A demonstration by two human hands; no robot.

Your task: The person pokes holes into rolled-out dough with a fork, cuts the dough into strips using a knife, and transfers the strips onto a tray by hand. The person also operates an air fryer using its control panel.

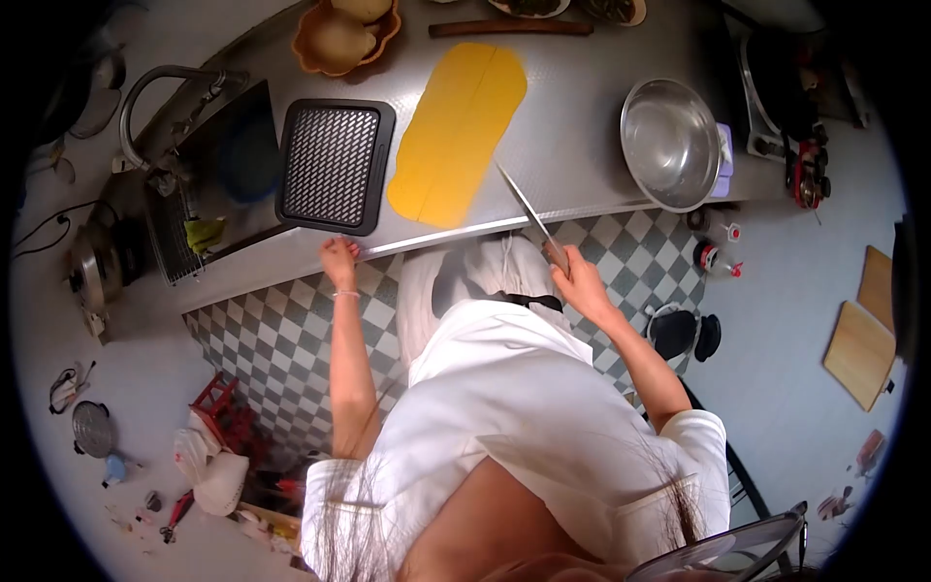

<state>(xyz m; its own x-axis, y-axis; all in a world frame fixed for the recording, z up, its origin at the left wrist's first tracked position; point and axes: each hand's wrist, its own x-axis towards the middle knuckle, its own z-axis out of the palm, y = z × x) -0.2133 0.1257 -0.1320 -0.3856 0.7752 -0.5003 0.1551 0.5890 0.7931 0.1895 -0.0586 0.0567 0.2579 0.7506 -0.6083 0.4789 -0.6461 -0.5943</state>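
Tray (331, 165), black and rounded-square with a slotted texture, sits just beyond the left hand (339, 260), which is at the counter (572, 126) edge, can't tell if it's gripping anything. Creased yellow sheet (456, 136), kinda oblong, lies ahead, between both hands. Right hand (579, 281) is wrapped round the brown-handled knife (525, 206), blade tip near the sheet. Shiny round metal bowl (669, 145)'s off beyond that grip.

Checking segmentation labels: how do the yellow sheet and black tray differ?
The yellow sheet is elongated with rounded ends, the black tray squarish. The sheet is thin and rimless, the tray has a raised rim. Both lie on the metal counter.
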